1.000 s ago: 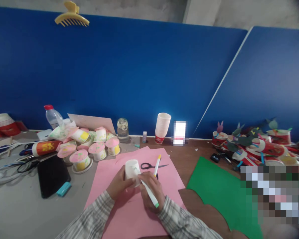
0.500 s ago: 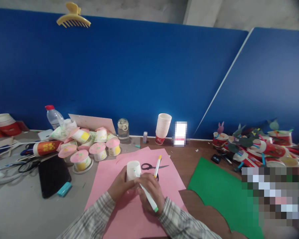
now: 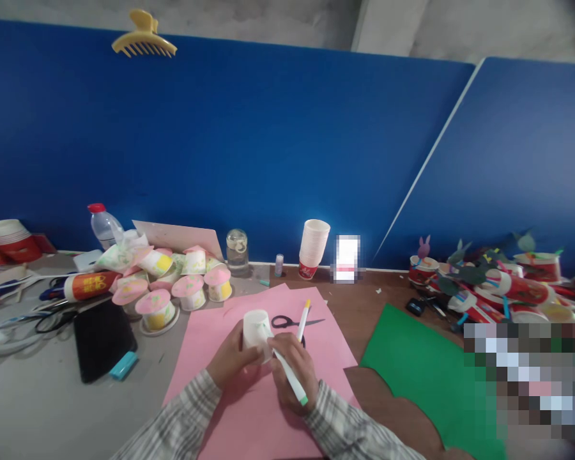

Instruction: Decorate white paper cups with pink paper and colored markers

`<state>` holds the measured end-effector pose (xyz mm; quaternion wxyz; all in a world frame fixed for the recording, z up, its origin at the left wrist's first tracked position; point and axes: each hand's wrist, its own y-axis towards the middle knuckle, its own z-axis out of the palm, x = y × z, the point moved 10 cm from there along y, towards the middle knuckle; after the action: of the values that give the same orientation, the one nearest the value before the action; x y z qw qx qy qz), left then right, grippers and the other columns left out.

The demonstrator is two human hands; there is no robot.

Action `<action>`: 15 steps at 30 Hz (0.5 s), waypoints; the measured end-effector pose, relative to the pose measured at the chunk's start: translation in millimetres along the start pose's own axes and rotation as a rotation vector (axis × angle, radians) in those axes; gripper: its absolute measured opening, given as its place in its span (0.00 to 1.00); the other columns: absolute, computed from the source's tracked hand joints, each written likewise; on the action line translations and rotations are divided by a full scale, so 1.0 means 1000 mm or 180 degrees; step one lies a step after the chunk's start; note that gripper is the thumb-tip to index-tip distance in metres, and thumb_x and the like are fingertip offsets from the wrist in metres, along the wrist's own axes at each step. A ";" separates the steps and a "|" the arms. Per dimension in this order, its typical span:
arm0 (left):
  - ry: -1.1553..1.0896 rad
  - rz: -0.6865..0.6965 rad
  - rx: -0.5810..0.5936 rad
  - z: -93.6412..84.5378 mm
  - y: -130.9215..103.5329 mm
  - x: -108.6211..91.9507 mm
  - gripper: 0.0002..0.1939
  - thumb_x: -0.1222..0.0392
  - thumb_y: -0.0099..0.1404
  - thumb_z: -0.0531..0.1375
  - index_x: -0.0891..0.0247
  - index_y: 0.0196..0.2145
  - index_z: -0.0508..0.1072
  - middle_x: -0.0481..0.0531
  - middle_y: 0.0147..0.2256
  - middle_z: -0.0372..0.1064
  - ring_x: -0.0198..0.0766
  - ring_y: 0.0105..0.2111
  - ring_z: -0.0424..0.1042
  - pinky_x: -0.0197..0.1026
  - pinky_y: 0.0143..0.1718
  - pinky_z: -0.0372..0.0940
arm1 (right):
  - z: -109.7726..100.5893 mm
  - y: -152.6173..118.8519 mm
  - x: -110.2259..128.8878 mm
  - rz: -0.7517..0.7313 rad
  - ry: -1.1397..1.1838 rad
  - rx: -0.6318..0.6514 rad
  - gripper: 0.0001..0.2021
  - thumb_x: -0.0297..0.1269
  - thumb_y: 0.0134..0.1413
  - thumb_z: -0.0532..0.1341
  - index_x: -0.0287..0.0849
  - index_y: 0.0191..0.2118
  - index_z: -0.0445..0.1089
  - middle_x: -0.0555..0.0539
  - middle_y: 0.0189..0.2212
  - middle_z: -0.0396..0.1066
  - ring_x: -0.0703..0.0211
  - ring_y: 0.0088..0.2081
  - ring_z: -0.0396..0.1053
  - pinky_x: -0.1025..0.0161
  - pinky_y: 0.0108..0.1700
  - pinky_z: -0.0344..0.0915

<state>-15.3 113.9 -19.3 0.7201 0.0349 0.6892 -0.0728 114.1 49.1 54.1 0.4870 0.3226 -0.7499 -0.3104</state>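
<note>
My left hand (image 3: pixel 234 359) is closed around a white paper cup (image 3: pixel 255 333), steadying it above the pink paper (image 3: pixel 239 421). Faint green marks show on the cup's right side. My right hand (image 3: pixel 294 370) grips a white marker (image 3: pixel 290 377) with a green end, its tip side pointing at the cup; the tip itself is hidden. Just beyond my right hand lie a white marker with a yellow cap (image 3: pixel 304 317) and black-handled scissors (image 3: pixel 283 321), both on the pink paper.
Decorated cups with pink tops (image 3: pixel 189 291) cluster at the left, near a black phone (image 3: pixel 104 342) and a blue marker cap (image 3: pixel 123 366). Stacked paper cups (image 3: pixel 315 246) stand at the back. Green paper (image 3: pixel 412 364) lies at right, before a pile of red cup crafts (image 3: pixel 512 287).
My right hand and the green-ended marker have shifted slightly right, away from the cup. The cup has turned or tilted a little in my left hand, and its green marks show differently.
</note>
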 end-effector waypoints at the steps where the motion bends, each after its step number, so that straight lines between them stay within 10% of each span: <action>1: -0.0019 -0.0001 0.0015 0.001 0.000 0.000 0.29 0.51 0.35 0.68 0.61 0.36 0.66 0.47 0.29 0.68 0.42 0.31 0.66 0.42 0.31 0.62 | 0.001 -0.001 0.001 -0.0040 -0.0052 0.0028 0.18 0.27 0.49 0.58 0.44 0.48 0.66 0.45 0.36 0.71 0.54 0.38 0.70 0.59 0.39 0.73; 15: -0.0489 -0.0049 0.0080 0.002 -0.001 0.002 0.31 0.53 0.35 0.69 0.60 0.39 0.67 0.50 0.34 0.70 0.46 0.36 0.66 0.44 0.35 0.62 | -0.004 -0.005 -0.015 0.0339 -0.0065 -0.0260 0.16 0.37 0.55 0.54 0.48 0.51 0.63 0.45 0.38 0.70 0.50 0.42 0.70 0.51 0.43 0.72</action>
<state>-13.5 112.6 -21.4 0.7698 0.0329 0.6312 -0.0895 123.9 57.4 43.4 0.5080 0.2590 -0.7577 -0.3176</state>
